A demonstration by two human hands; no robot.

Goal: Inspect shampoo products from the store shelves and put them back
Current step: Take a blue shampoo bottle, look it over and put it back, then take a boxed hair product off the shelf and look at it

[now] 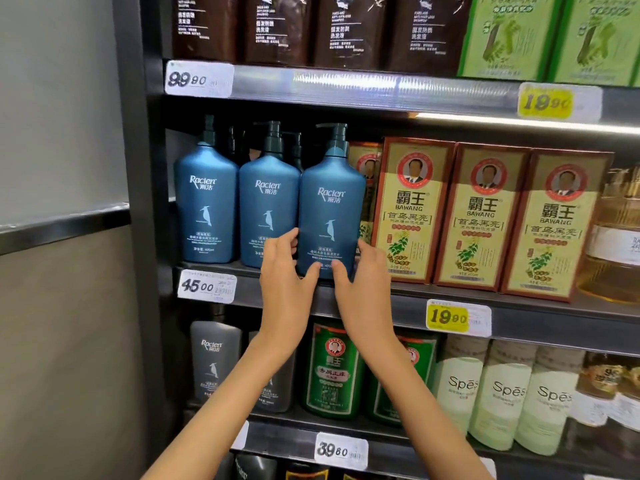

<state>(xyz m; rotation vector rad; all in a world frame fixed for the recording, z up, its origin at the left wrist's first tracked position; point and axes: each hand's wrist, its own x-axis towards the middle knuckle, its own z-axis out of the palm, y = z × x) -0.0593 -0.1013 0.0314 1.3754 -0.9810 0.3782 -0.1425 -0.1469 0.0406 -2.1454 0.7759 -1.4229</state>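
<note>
Blue plastic Raclen pump bottle (pixel 330 206), printed with a white bird, stands upright at the front edge of the dark middle shelf (pixel 519 306), just right of two matching bottles (pixel 207 202). Left hand (pixel 285 271) and right hand (pixel 363 275) each keep a curled grip round its lower sides, thumbs on the label. Red-and-yellow BAWANG boxes (pixel 481 216) stand just beside it; a white tag (pixel 206 285) reads 45.00.

Both your bare forearms reach up and forward, converging toward the wrists. Your left hand (pixel 287 275) and right hand (pixel 365 275) clasp the lower sides of the blue bottle (pixel 330 202), thumbs pressed on its front.
</note>
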